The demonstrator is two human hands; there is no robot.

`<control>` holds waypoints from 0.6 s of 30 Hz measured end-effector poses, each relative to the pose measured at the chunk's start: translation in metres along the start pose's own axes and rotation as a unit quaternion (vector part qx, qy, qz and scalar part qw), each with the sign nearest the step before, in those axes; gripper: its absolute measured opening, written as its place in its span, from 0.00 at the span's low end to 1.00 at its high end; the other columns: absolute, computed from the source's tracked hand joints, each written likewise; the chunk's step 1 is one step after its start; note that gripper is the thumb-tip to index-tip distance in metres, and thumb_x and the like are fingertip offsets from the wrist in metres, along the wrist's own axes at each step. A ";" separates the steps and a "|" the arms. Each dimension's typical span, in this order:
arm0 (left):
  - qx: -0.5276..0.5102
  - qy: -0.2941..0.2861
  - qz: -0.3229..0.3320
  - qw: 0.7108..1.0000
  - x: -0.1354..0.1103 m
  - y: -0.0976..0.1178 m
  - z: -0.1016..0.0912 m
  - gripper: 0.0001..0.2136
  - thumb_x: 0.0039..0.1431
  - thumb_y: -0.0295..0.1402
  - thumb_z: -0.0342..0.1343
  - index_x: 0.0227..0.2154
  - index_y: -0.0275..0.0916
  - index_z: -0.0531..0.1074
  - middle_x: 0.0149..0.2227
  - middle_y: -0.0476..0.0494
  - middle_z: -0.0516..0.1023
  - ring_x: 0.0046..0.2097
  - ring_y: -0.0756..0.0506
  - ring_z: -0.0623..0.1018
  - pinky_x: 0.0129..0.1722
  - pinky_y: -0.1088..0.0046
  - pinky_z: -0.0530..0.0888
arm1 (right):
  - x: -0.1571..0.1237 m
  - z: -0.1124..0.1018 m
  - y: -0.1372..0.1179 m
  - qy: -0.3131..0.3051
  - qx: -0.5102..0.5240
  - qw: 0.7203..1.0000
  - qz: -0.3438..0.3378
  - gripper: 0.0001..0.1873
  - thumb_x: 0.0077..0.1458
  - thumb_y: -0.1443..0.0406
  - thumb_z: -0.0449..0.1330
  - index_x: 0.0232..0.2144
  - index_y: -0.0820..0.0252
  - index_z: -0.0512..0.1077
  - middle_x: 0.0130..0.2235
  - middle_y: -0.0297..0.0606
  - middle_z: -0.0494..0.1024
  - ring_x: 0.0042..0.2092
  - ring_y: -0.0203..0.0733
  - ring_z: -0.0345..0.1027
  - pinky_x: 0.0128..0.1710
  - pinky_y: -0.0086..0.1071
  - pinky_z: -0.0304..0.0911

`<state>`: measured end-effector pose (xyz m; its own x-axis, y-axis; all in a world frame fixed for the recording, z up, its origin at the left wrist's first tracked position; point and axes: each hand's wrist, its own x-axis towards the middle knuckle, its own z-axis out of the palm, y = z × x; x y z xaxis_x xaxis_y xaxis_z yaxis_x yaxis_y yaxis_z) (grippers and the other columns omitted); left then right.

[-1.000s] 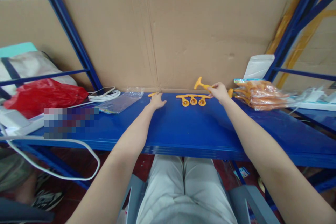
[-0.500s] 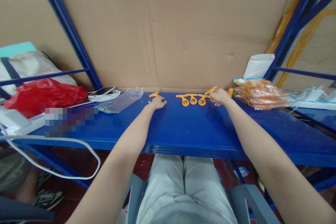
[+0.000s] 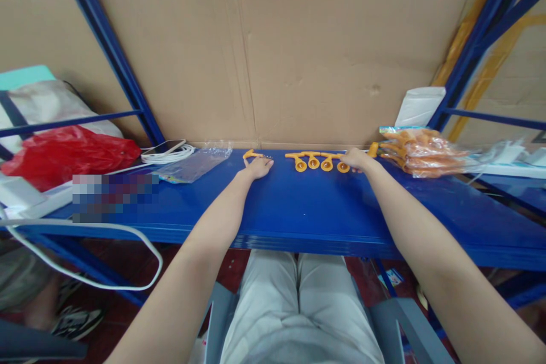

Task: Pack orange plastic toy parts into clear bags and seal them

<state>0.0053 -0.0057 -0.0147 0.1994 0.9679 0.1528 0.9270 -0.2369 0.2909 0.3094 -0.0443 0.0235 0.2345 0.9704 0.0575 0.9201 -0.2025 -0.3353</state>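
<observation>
My left hand (image 3: 259, 168) lies on the blue shelf, fingers apart, touching or just in front of an orange plastic pipe-shaped piece (image 3: 251, 154). Tiny pale dots, perhaps small balls, show beyond its fingertips. To the right, several like orange pieces stand in a row, each with a round cup and a thin stem; one cup (image 3: 314, 164) faces me. My right hand (image 3: 357, 158) is closed on the row's rightmost orange piece (image 3: 342, 167), partly covering it. Another orange piece (image 3: 373, 150) shows just behind my right wrist.
Clear bags of orange pieces (image 3: 420, 151) lie on the right. A flat clear plastic bag (image 3: 198, 162), a coiled white cable (image 3: 170, 154) and a red bag (image 3: 70, 153) are on the left. Cardboard (image 3: 298, 57) walls the back; blue posts (image 3: 115, 57) frame the shelf (image 3: 298, 205).
My right hand has lowered the rightmost orange piece from a raised, tilted pose into line with the row. My left hand has shifted slightly right, with the pale dots now visible beside it.
</observation>
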 end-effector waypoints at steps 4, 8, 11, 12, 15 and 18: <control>-0.014 0.013 0.018 1.000 0.000 0.003 0.001 0.19 0.65 0.36 0.41 0.51 0.38 0.72 0.62 0.34 0.64 0.65 0.34 0.57 0.61 0.39 0.42 | 0.001 -0.001 0.001 -0.001 -0.025 0.999 -0.020 0.13 0.54 0.69 0.53 0.36 0.69 0.77 0.25 0.47 0.77 0.25 0.44 0.73 0.24 0.30 0.64; -0.039 0.024 0.016 0.999 0.002 0.002 0.003 0.21 0.66 0.37 0.41 0.59 0.39 0.64 0.66 0.36 0.57 0.68 0.36 0.52 0.63 0.43 0.41 | 0.000 -0.001 -0.002 0.017 -0.072 0.996 -0.045 0.14 0.54 0.71 0.53 0.35 0.67 0.79 0.31 0.51 0.80 0.39 0.48 0.76 0.33 0.29 0.66; -0.048 0.014 0.006 0.999 0.005 0.000 0.004 0.22 0.66 0.39 0.40 0.60 0.39 0.63 0.66 0.36 0.57 0.68 0.35 0.51 0.62 0.42 0.42 | -0.001 0.000 -0.004 0.017 -0.084 0.995 -0.059 0.15 0.54 0.71 0.53 0.37 0.70 0.79 0.37 0.56 0.80 0.45 0.52 0.75 0.38 0.31 0.66; -0.046 0.011 0.004 0.999 0.006 -0.001 0.005 0.23 0.66 0.39 0.40 0.60 0.39 0.63 0.65 0.36 0.57 0.68 0.35 0.51 0.62 0.42 0.43 | -0.002 0.001 -0.005 0.013 -0.083 0.995 -0.058 0.16 0.54 0.71 0.53 0.38 0.71 0.78 0.38 0.58 0.80 0.46 0.53 0.74 0.38 0.31 0.66; -0.029 0.013 0.009 0.999 0.010 -0.002 0.006 0.23 0.66 0.40 0.39 0.59 0.38 0.65 0.64 0.35 0.59 0.67 0.34 0.53 0.62 0.42 0.45 | -0.002 0.002 -0.007 0.008 -0.087 0.995 -0.049 0.17 0.55 0.69 0.53 0.42 0.75 0.77 0.40 0.62 0.79 0.47 0.55 0.74 0.39 0.32 0.66; 0.018 0.046 0.037 0.998 0.013 -0.002 0.006 0.22 0.67 0.39 0.37 0.57 0.36 0.66 0.62 0.34 0.63 0.65 0.36 0.59 0.62 0.48 0.54 | -0.001 0.003 -0.008 0.004 -0.098 0.994 -0.042 0.20 0.57 0.68 0.53 0.45 0.79 0.75 0.43 0.66 0.77 0.49 0.56 0.73 0.40 0.31 0.65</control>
<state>0.0076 0.0083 -0.0186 0.2396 0.9353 0.2602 0.9217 -0.3033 0.2417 0.3008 -0.0431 0.0229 0.1555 0.9841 0.0860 0.9799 -0.1426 -0.1393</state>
